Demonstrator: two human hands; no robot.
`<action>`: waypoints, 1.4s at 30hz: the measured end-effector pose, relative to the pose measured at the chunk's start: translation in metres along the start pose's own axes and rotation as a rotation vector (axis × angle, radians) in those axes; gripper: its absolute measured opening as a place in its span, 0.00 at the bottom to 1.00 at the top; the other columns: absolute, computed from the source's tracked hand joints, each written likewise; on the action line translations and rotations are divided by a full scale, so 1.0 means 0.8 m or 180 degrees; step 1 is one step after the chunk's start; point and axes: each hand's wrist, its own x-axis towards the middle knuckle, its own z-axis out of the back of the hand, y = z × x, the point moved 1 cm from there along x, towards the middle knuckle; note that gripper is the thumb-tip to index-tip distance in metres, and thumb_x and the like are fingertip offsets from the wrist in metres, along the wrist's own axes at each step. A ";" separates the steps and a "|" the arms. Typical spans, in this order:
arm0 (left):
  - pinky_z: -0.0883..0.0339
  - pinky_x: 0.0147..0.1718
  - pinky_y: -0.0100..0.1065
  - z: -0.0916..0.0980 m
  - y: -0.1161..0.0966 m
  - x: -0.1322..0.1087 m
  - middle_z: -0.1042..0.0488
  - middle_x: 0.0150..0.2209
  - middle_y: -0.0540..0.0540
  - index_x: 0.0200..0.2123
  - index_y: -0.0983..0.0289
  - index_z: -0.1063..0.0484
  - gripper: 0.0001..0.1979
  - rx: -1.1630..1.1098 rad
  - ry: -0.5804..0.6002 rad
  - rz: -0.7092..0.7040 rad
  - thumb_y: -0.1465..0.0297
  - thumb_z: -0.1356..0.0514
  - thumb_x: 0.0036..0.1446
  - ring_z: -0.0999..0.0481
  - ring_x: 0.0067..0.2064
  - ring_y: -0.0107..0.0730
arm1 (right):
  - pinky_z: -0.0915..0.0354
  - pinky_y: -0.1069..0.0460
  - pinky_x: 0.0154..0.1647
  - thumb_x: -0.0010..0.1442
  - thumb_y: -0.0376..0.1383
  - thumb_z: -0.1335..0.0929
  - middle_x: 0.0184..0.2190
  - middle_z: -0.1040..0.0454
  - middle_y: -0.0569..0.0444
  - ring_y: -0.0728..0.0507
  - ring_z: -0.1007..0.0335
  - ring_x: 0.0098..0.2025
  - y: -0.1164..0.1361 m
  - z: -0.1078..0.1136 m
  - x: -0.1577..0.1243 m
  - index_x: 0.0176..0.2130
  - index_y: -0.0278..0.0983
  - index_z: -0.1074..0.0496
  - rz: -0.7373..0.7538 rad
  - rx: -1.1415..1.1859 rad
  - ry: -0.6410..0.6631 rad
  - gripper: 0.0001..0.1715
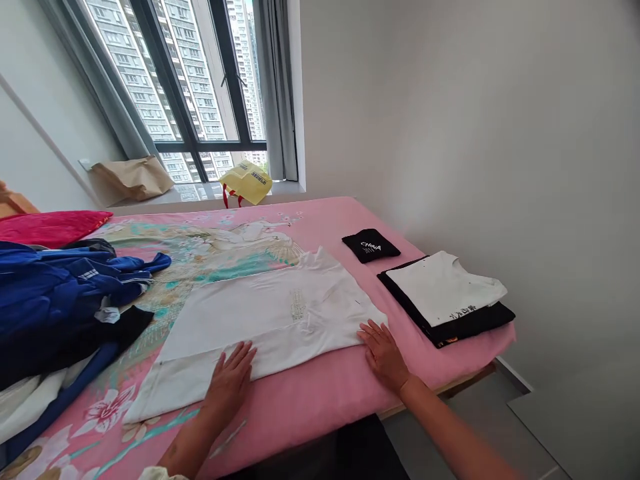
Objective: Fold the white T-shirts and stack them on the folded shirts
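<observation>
A white T-shirt [240, 313] lies spread on the bed, its near side folded inward in a long strip. The collar end points to the right and back, and small printed text shows near its middle. My left hand [233, 377] rests flat on the shirt's near edge, fingers stretched out. At the shirt's right end, my right hand [384, 355] lies with its fingers spread on the cloth near the sleeve. Neither hand grips anything.
Folded white and black shirts [445, 290] are stacked at the bed's right edge. Behind them lies a folded black garment [371, 245]. A heap of blue and dark clothes [65, 293] covers the left side. A yellow bag [247, 181] and brown paper bag [133, 179] sit by the window.
</observation>
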 end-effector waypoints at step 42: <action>0.54 0.58 0.52 0.028 0.174 -0.127 0.40 0.61 0.52 0.56 0.54 0.37 0.25 0.0486 0.0215 0.0939 0.74 0.55 0.56 0.43 0.61 0.39 | 0.57 0.37 0.60 0.51 0.21 0.43 0.55 0.33 0.58 0.40 0.49 0.61 -0.025 -0.015 -0.011 0.53 0.43 0.34 0.0164 -0.0822 0.0395 0.33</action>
